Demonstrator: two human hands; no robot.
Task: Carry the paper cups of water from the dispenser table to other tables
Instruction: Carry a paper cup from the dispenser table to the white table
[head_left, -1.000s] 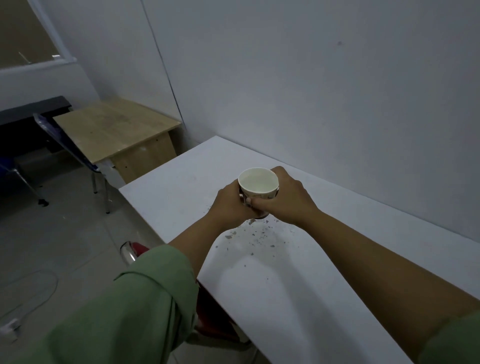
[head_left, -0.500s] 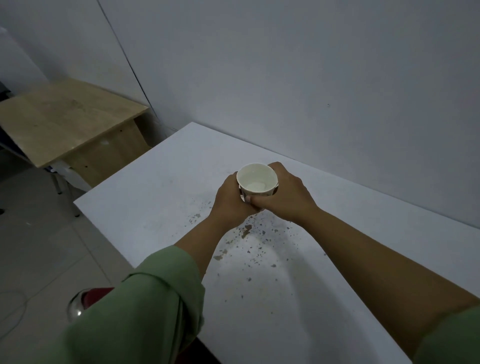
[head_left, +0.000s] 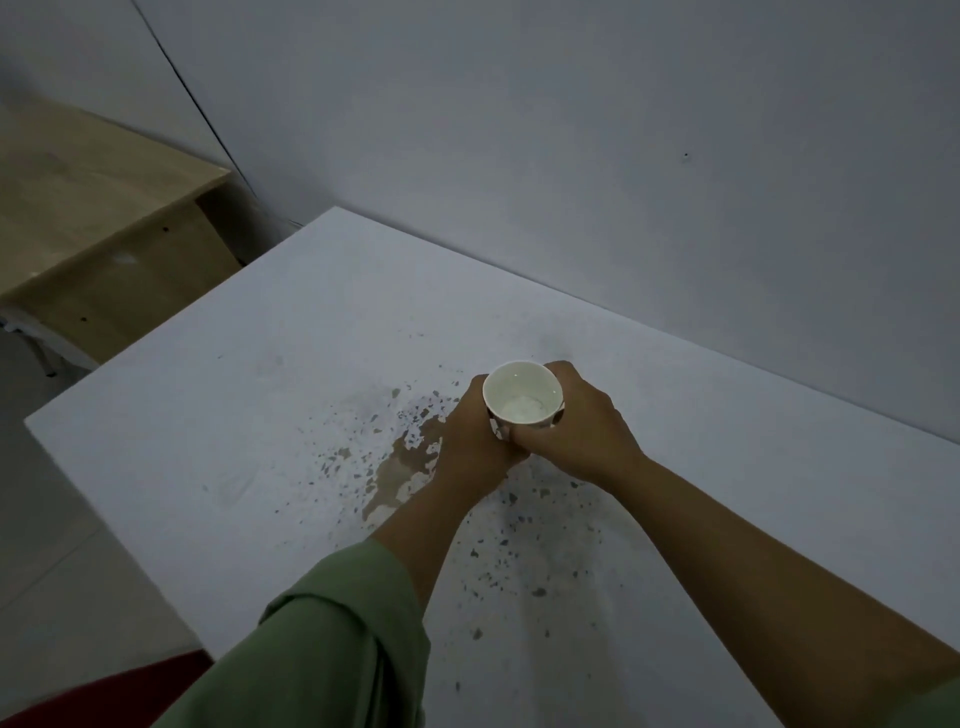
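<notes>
A white paper cup with water in it is upright over the white table, near the table's middle. Both hands wrap around its sides. My left hand grips the cup from the left, my right hand grips it from the right, fingers overlapping at the front. The cup's lower body is hidden by the hands, so I cannot tell if its base touches the table top. The table's paint is chipped and stained under and beside my hands.
A grey wall runs along the table's far edge. A wooden desk stands to the left beyond the table's corner. A red seat shows at the lower left, by the table's near edge.
I have come closer over the white table; the view has shifted right and down. The cup, still held in both hands, sits lower over the chipped patch.
</notes>
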